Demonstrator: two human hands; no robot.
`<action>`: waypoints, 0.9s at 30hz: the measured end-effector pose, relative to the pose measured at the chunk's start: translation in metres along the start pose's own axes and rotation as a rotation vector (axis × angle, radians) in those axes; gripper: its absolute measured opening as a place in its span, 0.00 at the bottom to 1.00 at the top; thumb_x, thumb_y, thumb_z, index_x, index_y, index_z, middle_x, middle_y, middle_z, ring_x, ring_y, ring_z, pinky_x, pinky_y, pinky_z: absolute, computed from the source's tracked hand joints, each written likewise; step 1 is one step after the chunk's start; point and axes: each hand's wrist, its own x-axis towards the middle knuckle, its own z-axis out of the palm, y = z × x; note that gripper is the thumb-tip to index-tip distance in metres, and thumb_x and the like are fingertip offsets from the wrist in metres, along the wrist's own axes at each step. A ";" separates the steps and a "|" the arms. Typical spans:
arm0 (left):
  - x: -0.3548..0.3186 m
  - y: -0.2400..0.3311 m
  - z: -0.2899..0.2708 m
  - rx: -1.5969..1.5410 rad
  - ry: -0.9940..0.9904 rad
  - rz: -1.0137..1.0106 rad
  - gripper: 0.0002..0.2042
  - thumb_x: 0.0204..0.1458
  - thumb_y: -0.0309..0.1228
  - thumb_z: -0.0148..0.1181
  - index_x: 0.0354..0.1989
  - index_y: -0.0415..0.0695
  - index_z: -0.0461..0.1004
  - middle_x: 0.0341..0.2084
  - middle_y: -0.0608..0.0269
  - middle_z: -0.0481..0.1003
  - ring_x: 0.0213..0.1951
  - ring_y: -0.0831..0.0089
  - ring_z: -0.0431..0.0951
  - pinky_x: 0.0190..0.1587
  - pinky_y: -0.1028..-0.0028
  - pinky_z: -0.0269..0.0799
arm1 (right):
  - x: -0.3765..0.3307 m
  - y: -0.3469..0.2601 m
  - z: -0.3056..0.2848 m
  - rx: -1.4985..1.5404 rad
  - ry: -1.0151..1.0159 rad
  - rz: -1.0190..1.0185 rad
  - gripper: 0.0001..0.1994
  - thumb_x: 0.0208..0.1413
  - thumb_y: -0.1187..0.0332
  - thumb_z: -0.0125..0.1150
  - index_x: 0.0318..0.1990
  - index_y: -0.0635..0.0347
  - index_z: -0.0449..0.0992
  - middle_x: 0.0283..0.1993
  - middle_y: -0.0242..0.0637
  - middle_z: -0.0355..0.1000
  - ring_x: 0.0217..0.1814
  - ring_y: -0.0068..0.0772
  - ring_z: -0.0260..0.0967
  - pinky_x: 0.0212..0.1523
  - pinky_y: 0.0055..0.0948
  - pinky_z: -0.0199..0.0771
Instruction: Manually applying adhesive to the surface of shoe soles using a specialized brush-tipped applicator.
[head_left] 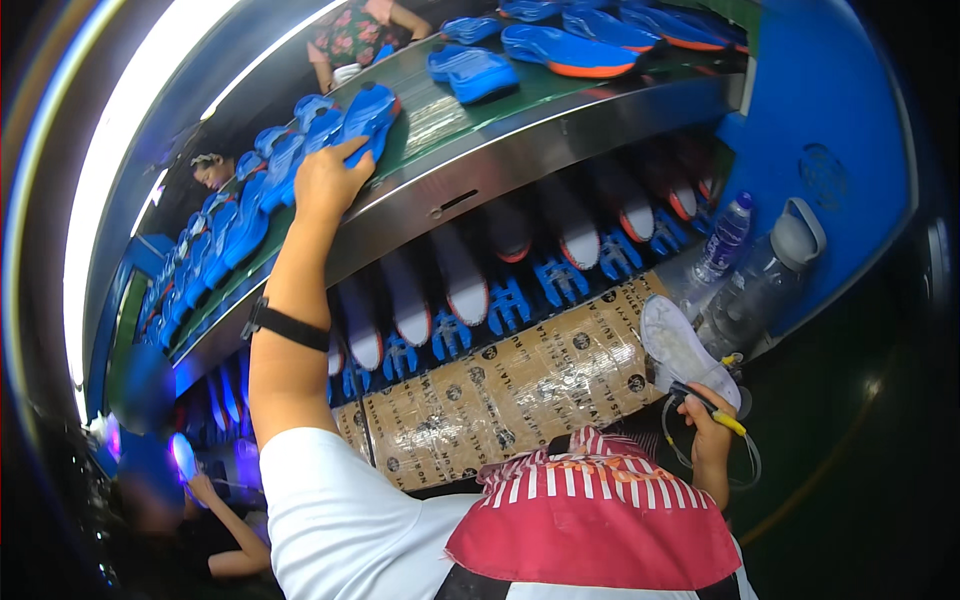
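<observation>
My left hand [335, 182] reaches up to the conveyor belt, its thumb and fingers closed on the near end of a blue shoe sole [371, 118] with an orange edge. More blue soles [240, 225] stand in a row to the left of it. Low on the right, my right hand [708, 425] grips a slim black-and-yellow tool [722, 416] with a thin clear hose looping from it. The kind of tip on this tool cannot be made out. Just above that hand a white shoe sole [672, 335] lies tilted at the cardboard's right end.
Below the green belt [425, 140], a rack holds several white-tipped soles [467, 298] on blue holders. Printed cardboard [510, 390] covers the surface before me. A purple-capped bottle [727, 235] and clear jug [765, 270] stand right. Co-workers [365, 30] are across the belt and at lower left.
</observation>
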 end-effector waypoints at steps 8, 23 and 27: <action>0.018 0.016 0.011 0.180 0.011 0.059 0.11 0.43 0.38 0.58 0.34 0.51 0.82 0.31 0.48 0.77 0.34 0.53 0.77 0.38 0.63 0.73 | -0.017 -0.001 -0.009 0.008 0.080 -0.008 0.13 0.47 0.71 0.64 0.40 0.68 0.78 0.24 0.34 0.75 0.21 0.15 0.65 0.24 0.13 0.61; 0.093 0.114 0.104 -0.265 -0.015 0.222 0.21 0.48 0.42 0.60 0.47 0.41 0.73 0.43 0.47 0.73 0.49 0.52 0.71 0.51 0.62 0.65 | -0.038 -0.016 -0.008 0.061 0.085 0.005 0.11 0.48 0.76 0.62 0.41 0.69 0.77 0.27 0.35 0.75 0.27 0.17 0.70 0.29 0.15 0.69; 0.059 0.120 0.077 -0.665 0.303 0.280 0.13 0.54 0.37 0.55 0.37 0.37 0.72 0.35 0.48 0.72 0.41 0.53 0.71 0.46 0.63 0.65 | -0.045 -0.003 -0.018 0.053 0.170 0.018 0.12 0.47 0.75 0.62 0.41 0.67 0.78 0.24 0.33 0.75 0.23 0.16 0.68 0.25 0.14 0.65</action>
